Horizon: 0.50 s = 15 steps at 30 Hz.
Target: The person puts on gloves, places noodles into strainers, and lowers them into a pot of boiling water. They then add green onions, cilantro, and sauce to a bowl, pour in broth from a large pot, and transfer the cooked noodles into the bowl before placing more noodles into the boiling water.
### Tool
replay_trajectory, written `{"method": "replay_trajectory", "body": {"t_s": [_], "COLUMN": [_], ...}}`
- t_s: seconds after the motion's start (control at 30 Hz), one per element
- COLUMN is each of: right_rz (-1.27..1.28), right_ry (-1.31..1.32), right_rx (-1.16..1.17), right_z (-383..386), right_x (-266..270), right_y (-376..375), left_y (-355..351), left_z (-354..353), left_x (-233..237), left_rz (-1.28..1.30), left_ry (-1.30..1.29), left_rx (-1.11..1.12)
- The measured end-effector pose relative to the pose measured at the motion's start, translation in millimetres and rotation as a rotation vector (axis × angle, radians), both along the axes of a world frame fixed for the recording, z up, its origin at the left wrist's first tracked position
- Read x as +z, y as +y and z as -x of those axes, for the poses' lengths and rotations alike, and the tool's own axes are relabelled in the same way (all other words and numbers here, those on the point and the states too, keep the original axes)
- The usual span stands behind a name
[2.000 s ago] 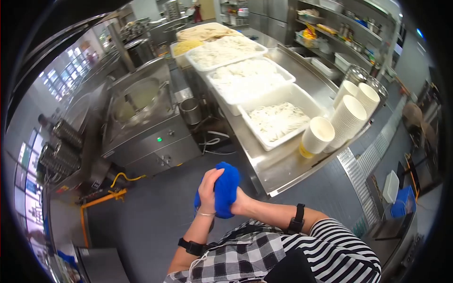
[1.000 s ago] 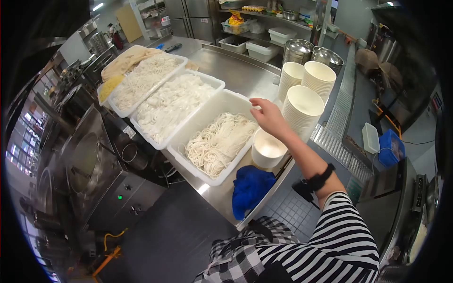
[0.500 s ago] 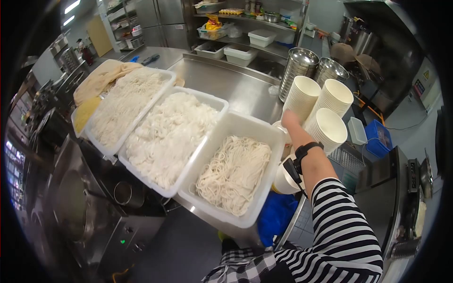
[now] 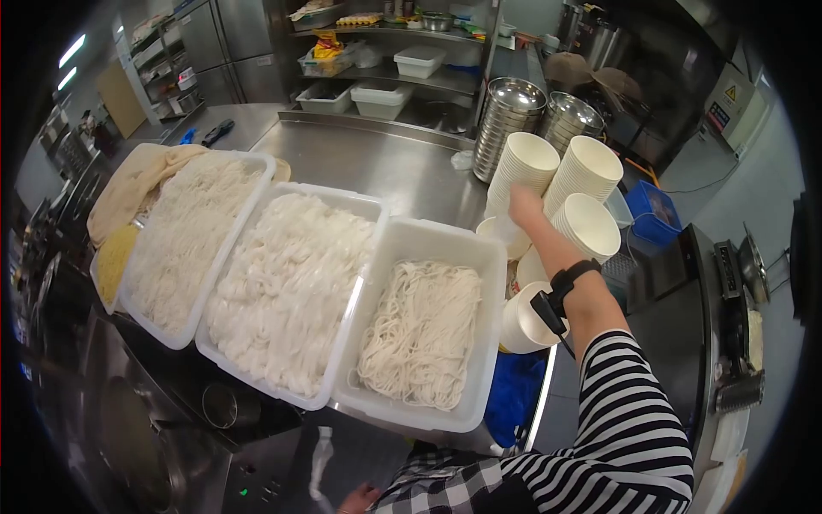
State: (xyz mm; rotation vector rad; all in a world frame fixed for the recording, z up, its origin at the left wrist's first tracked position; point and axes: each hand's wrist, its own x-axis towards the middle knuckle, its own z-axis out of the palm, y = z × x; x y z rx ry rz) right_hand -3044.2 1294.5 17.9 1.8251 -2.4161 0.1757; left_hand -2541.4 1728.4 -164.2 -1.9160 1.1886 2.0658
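My right hand [image 4: 524,208] reaches to the front of a stack of white paper tubs [image 4: 529,163]; its fingers are mostly hidden, with a translucent patch beside them. Below it stand more white tubs [image 4: 527,321]. At the bottom edge my left hand [image 4: 361,497] shows only in part, its fingers curled, close to a translucent plastic strip [image 4: 321,458]. What the left hand holds, if anything, I cannot tell. Nearest to my right arm is a white bin of thick noodles [image 4: 424,334]. Left of it is a bin of wide, glossy white noodles [image 4: 291,283].
A third bin holds thin pale noodles [image 4: 193,240], beside yellow noodles [image 4: 114,261] and a beige cloth [image 4: 137,184]. Stacked metal bowls [image 4: 509,111] stand behind the paper tubs. A blue bag [image 4: 514,398] hangs at the counter's near edge. Cooking equipment [image 4: 137,411] lies at lower left.
The view has shifted to the right. My left hand and the translucent strip have come into view at the bottom. My right hand stays by the paper tubs.
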Motion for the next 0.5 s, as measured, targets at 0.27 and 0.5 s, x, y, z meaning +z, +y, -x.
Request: {"method": "replay_trajectory", "body": {"t_s": [0.27,0.5], "right_rz": [0.027,0.071], "right_ry": [-0.177,-0.42], "right_rx": [0.047,0.205], "right_z": [-25,-40], "right_x": [73,113], "right_y": [19,47], "left_y": [-158,-301], "left_z": [43,196], "left_x": [204,233], "left_rz": [0.522,1.159], "left_ry": [0.616,0.362], "left_rx": [-0.383,-0.221]}}
